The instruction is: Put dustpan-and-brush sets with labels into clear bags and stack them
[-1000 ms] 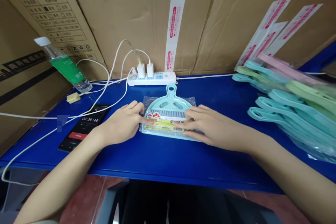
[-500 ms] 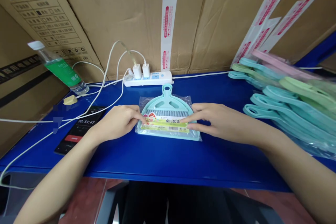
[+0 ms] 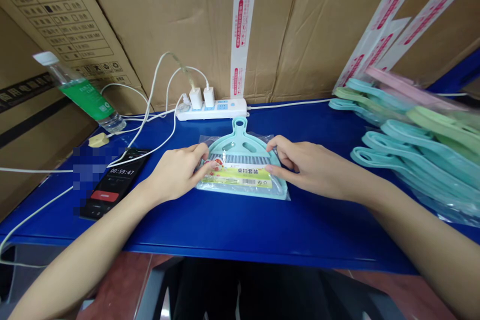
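A light-blue dustpan and brush set (image 3: 243,148) lies flat on the blue table, sealed in a clear plastic bag with a yellow-green label (image 3: 240,174) across it. Its looped handle points away from me and grey bristles show above the label. My left hand (image 3: 183,167) grips the bag's left side, thumb on the label and fingers curled at the edge. On the opposite side, my right hand (image 3: 300,162) holds the right edge, with the thumb on top and the index finger bent over the rim. The undersides of the fingers are hidden.
Several bagged dustpan sets (image 3: 420,155) in blue, green and pink are piled at the right. At the left are a phone (image 3: 114,180), a tilted bottle (image 3: 88,100) and loose white cables. A power strip (image 3: 213,110) sits before the cardboard boxes (image 3: 180,20).
My fingers have gone from pointing onto the label to gripping the bag's two sides, with thumbs on top. The set has barely moved.
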The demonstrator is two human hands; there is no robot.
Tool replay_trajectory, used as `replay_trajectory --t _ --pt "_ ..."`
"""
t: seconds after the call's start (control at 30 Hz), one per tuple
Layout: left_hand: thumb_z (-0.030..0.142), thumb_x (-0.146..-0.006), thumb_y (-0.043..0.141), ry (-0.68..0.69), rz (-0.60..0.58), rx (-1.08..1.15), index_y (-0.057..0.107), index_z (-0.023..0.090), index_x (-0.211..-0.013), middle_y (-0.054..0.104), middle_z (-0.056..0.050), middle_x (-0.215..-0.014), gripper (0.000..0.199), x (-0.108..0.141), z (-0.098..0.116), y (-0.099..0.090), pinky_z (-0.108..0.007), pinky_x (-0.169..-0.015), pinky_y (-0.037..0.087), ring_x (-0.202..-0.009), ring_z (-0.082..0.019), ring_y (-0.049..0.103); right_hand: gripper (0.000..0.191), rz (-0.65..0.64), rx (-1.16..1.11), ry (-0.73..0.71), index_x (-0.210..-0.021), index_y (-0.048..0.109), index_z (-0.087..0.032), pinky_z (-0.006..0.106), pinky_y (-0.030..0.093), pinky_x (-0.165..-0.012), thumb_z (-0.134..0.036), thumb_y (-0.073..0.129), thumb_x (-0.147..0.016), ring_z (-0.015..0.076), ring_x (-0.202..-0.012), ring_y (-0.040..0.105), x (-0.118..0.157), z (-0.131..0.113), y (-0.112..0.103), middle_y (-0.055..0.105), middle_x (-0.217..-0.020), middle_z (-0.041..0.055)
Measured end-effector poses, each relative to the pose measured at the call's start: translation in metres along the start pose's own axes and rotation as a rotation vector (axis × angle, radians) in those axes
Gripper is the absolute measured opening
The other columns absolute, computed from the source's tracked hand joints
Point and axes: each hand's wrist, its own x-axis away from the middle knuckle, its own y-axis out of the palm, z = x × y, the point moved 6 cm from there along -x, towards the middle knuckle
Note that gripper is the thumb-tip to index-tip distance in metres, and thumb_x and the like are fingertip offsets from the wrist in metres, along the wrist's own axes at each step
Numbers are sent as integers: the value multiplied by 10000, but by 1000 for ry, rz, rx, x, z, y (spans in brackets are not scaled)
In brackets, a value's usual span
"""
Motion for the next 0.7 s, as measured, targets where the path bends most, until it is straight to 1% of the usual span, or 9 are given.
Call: replay_trajectory --t 0.13,0.23,0.3,0.43,0.53,0.57,0.6,0.63,0.7 --pt "394 -1005 298 -66 -8 -53 524 194 -880 681 -21 -739 328 -1 -4 -1 -286 -588 431 -638 -196 654 205 0 68 93 -941 423 -236 285 325 -492 -425 344 -939 182 -501 531 -2 6 -1 578 -627 -18" --pt "347 -1013 285 -155 -50 -136 538 192 -929 695 -33 -746 308 -3 -9 -1 -279 -567 411 -685 -224 689 152 -33 189 183 -938 429 -228 293 318 -497 -348 336 -950 213 -549 583 -3 10 -1 615 -644 10" --pt "321 -1017 275 -211 -94 -205 549 189 -967 700 -41 -739 308 -3 -12 0 -275 -551 399 -699 -238 702 150 -77 281 224 -913 448 -226 296 308 -500 -319 338 -958 236 -594 616 -4 11 -1 646 -670 35" --pt "264 -1010 278 -249 -194 -296 579 180 -961 713 -68 -750 316 -4 -15 5 -280 -543 393 -714 -255 714 249 -179 368 235 -808 473 -232 299 298 -520 -295 311 -986 260 -698 667 -5 11 2 689 -747 70" --pt "221 -989 311 -231 -218 -304 598 182 -900 716 -71 -746 304 -4 -16 7 -276 -531 381 -704 -252 713 298 -183 342 216 -749 470 -236 299 304 -531 -288 301 -989 251 -719 670 -5 10 2 680 -738 63" --pt "208 -979 322 -228 -202 -305 603 179 -879 710 -72 -731 300 -3 -17 7 -277 -520 371 -688 -254 709 310 -181 315 218 -729 462 -238 297 310 -534 -290 297 -987 245 -718 665 -5 10 1 675 -733 57" --pt "191 -969 331 -227 -162 -311 607 174 -860 702 -76 -716 298 -3 -17 6 -279 -508 360 -669 -258 702 322 -179 281 225 -711 454 -240 295 317 -537 -295 294 -986 238 -715 658 -5 11 1 670 -729 52" --pt "173 -959 337 -226 -87 -322 608 168 -838 690 -80 -700 296 -2 -18 3 -281 -496 349 -644 -259 692 333 -180 240 237 -699 448 -241 293 325 -541 -305 291 -985 231 -710 649 -4 11 0 664 -727 46" --pt "144 -942 358 -177 152 -352 602 160 -802 661 -77 -679 281 1 -11 -8 -281 -485 340 -600 -242 663 349 -192 141 265 -683 439 -245 293 342 -554 -342 290 -984 216 -686 623 -3 13 1 647 -713 34"
